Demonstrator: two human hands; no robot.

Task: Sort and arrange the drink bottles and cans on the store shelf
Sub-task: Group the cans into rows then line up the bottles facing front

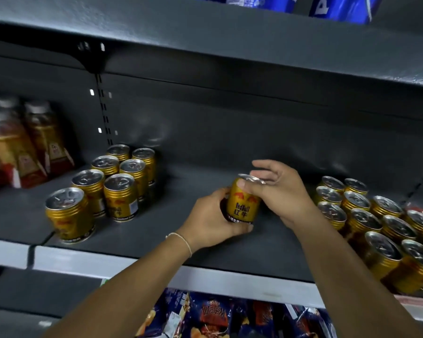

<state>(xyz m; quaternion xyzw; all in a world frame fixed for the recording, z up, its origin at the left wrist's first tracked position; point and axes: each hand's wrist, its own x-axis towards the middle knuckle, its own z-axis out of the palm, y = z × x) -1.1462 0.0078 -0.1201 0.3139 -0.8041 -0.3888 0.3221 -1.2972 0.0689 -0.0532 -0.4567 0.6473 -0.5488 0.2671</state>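
Middle of shelf (171, 230): left hand (211, 217) fingers wrap the gold can (243, 203) low, right hand (282, 191) pinches its rim. I'd keep it upright, label frontward, squared against the left-end rows (112, 184).

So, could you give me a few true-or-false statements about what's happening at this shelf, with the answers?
1. Both the left hand and the right hand are on one gold can. True.
2. That can lies on its side. False: it is upright, lid facing up.
3. The left group of cans has more cans than the right group of cans. False: the right group has clearly more.
4. Bottles of amber drink stand at the far left of the same shelf. True.
5. The shelf below holds more gold cans. False: it holds snack bags.
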